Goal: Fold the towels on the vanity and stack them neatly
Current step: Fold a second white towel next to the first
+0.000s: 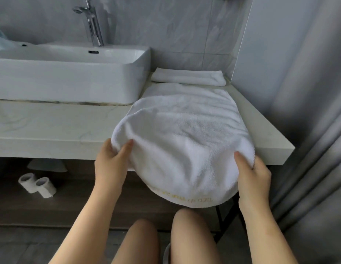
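Head view: a white towel (185, 141) is being held by two bare hands at the front edge of the vanity top (51, 126).
Towel position: its far part is being supported flat on the counter toward 12 o'clock, while its near hem is being left hanging past the counter edge toward 6 o'clock. Yellowish lettering along that hem is too blurred to be read.
Left hand (112, 161): the towel's edge at 9 o'clock is being pinched, with the thumb laid on top. The other fingers are being hidden under the cloth.
Right hand (253, 174): the towel's edge at 3 o'clock is being gripped, with the thumb pressed on top. The other fingers are tucked beneath the cloth.
Folded towel (188, 77): a second white towel, folded long and flat, is being seen at 12 o'clock of the held one, against the tiled wall. Whether the two are touching cannot be told.
Sink (70, 77): a white rectangular basin is being carried by the counter at 10 o'clock, just beside the held towel's far left corner.
Tap (93, 23): a chrome tap is being shown behind the basin at 11 o'clock.
Toilet rolls (37, 184): two are being seen side by side below the counter at 8 o'clock.
Curtain (308, 111): grey folds are being seen at 3 o'clock.
Knees (166, 241): two bare knees are being shown at 6 o'clock.
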`<state>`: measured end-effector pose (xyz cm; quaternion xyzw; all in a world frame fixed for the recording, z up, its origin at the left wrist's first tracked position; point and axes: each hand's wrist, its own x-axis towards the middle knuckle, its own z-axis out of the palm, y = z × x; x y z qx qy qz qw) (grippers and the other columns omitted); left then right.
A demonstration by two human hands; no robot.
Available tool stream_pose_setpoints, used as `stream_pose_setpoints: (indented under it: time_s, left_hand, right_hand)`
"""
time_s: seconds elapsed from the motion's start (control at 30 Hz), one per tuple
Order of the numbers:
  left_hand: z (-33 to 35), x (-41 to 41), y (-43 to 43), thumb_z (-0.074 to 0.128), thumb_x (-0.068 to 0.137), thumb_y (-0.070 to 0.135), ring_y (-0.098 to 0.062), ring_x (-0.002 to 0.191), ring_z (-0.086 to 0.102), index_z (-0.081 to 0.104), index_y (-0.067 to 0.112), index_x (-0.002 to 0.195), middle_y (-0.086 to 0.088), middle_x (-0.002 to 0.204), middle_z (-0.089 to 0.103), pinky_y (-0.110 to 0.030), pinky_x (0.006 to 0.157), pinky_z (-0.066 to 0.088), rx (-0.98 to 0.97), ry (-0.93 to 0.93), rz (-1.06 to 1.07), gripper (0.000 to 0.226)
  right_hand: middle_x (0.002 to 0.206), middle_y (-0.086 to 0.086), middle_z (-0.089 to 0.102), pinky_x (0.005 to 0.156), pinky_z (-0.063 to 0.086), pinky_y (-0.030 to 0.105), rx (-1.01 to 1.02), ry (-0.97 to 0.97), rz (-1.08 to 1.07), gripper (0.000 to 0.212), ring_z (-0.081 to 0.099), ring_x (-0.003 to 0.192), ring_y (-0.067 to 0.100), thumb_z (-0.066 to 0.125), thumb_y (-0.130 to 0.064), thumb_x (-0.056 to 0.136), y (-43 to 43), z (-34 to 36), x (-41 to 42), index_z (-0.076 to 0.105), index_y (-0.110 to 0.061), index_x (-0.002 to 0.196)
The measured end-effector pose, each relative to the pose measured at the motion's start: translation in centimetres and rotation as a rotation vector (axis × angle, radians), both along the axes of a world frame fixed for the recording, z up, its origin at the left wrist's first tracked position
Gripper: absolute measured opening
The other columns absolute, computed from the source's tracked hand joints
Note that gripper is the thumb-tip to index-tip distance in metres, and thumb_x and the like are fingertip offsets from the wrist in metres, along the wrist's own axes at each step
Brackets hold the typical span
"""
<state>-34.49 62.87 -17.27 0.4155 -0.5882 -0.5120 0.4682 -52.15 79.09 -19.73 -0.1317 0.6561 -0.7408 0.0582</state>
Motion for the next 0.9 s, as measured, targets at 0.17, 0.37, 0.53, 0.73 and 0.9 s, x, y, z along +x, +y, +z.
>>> stream_pose_setpoints:
  time_s: [0.17, 0.37, 0.53, 0.73, 0.9]
  left_hand:
    - [1.5, -0.1, -0.7, 0.052, 0.092, 0.011, -0.015, 0.075, 0.062, 0.062, 0.017, 0.091, -0.002, 0.085, 0.066, -0.03, 0.066, 0.048, 0.149, 0.279, -0.089, 0.012]
    - [3.7, -1.6, -1.9, 0.051, 0.092, 0.011, -0.01, 0.054, 0.06, 0.054, 0.015, 0.078, 0.0, 0.061, 0.061, -0.02, 0.051, 0.05, 0.272, 0.45, -0.125, 0.015]
    - [4.5, -3.5, -4.3, 0.054, 0.091, 0.011, -0.013, 0.06, 0.058, 0.054, 0.015, 0.076, 0.0, 0.066, 0.059, -0.027, 0.06, 0.046, 0.139, 0.389, -0.122, 0.015]
    - [5.4, -7.1, -8.0, 0.057, 0.091, 0.018, -0.008, 0.067, 0.055, 0.053, 0.022, 0.076, 0.005, 0.072, 0.057, -0.024, 0.06, 0.044, -0.02, 0.256, -0.047, 0.016]
    - [6.4, -11.0, -11.6, 0.059, 0.089, 0.02, -0.01, 0.074, 0.058, 0.055, 0.023, 0.077, 0.005, 0.077, 0.06, -0.021, 0.066, 0.048, -0.049, 0.139, -0.059, 0.013]
  right_hand:
    - [0.07, -0.009, 0.066, 0.076, 0.05, 0.03, -0.18, -0.138, 0.007, 0.024, 0.062, 0.079, 0.012, 0.061, -0.018, 0.089, 0.2, 2.2, 0.3, 0.065, -0.019, 0.066]
    - [0.087, -0.003, 0.07, 0.072, 0.054, 0.028, -0.284, -0.245, 0.06, 0.012, 0.068, 0.084, 0.013, 0.059, -0.024, 0.091, -1.2, 4.9, -0.5, 0.066, -0.021, 0.082]
    - [0.072, -0.009, 0.067, 0.061, 0.05, 0.021, -0.255, -0.159, 0.063, 0.019, 0.065, 0.071, 0.006, 0.058, -0.023, 0.092, -3.1, 6.4, -2.3, 0.064, -0.022, 0.074]
    - [0.071, -0.006, 0.061, 0.068, 0.051, 0.023, -0.245, -0.097, 0.023, 0.025, 0.06, 0.074, 0.009, 0.059, -0.022, 0.09, -6.0, 7.9, -6.5, 0.058, -0.019, 0.065]
    - [0.073, -0.001, 0.054, 0.073, 0.045, 0.029, -0.197, -0.131, -0.015, 0.025, 0.054, 0.078, 0.016, 0.058, -0.017, 0.088, -9.5, 9.2, -11.6, 0.051, -0.016, 0.065]
